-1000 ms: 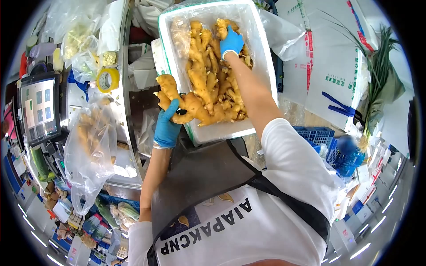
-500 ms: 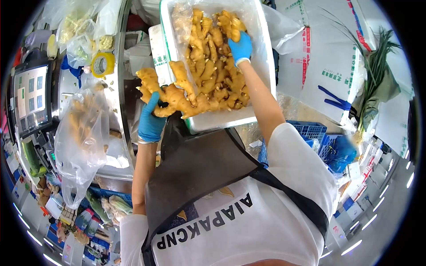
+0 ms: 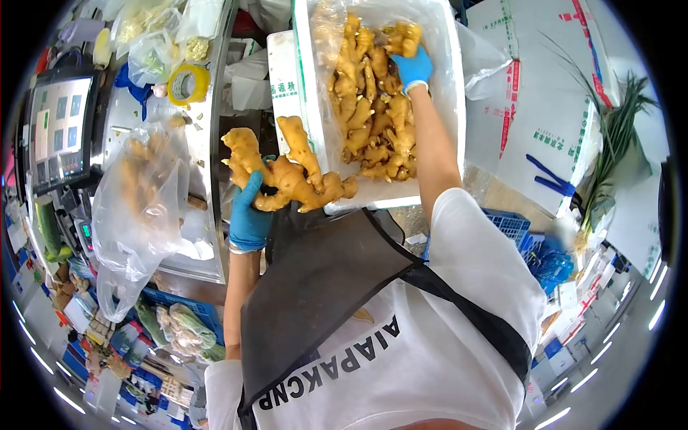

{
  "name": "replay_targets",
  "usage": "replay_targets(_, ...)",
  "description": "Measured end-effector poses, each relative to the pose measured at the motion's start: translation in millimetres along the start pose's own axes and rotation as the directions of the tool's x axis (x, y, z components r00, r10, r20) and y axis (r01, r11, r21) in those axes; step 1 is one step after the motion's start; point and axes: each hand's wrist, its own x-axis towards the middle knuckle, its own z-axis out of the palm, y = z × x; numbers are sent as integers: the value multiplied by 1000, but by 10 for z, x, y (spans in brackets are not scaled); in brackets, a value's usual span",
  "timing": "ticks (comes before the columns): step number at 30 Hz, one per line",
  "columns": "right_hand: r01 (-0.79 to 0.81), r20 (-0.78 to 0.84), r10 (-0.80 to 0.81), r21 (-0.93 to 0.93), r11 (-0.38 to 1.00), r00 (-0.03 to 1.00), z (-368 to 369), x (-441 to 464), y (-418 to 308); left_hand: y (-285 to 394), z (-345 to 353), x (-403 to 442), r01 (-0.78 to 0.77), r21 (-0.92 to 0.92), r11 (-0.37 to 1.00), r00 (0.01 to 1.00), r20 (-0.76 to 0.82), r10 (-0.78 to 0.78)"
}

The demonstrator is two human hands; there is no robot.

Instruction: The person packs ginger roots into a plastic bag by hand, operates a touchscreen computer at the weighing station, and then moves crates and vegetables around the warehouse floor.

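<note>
Now grips a big ginger root (image 3: pixel 290 178) in the left hand (image 3: pixel 249 215) by the white box (image 3: pixel 454 107), thumb in front, likely to stop slips; clasps a smaller root (image 3: pixel 404 39) inside with the right hand (image 3: pixel 414 70), among more ginger (image 3: pixel 358 107) kept in by the sides (image 3: pixel 390 194).

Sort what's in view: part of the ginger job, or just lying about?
In the job:
left hand, gripping a ginger piece
right hand, at the ginger pile
white box holding the pile
clear bag, possibly

Apparently lying about:
yellow tape roll
touchscreen
leafy green stalks
blue crate
</note>
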Motion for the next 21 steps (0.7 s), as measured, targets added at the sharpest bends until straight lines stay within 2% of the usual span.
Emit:
replay_targets(2,11,-40,-4,171,985,999,-146,-93,76,47,-81,-29,4,-2,1000,1000,-7,-4)
replay_targets(5,126,-31,-128,495,859,991,-677,-123,-251,87,-148,-43,-6,-28,1000,1000,-6,6)
replay_targets(7,-99,248,-152,768,632,957,-994,-5,-339,113,-133,-28,-9,-29,1000,1000,7,9)
replay_targets(8,-149,289,-278,889,433,916,-1110,-29,-467,115,-163,0,1,-11,1000,999,33,-1)
replay_targets(11,-494,470,-294,870,-8,832,-1312,-174,-540,130,-166,67,-23,42,999,995,100,19)
replay_targets(12,-530,450,-450,846,-62,771,-1333,-297,-677,150,-134,62,-30,50,998,994,110,25)
replay_targets(15,-562,474,-489,826,-40,733,-1254,-611,-737,190,-103,31,-50,94,994,983,183,32)
replay_targets(17,-642,535,-492,764,-65,687,-1247,-983,-988,255,-6,-51,-80,81,994,966,253,57)
replay_targets(18,-723,589,-535,688,-62,606,-1234,-1134,-1151,285,25,-99,-83,22,996,963,257,75)
replay_targets(19,-759,661,-518,650,35,542,-1217,-1295,-1274,357,69,-174,-79,15,997,937,342,69)
replay_targets(21,-814,787,-482,536,223,386,-1141,-1614,-1469,464,83,-316,-121,83,989,933,349,85)
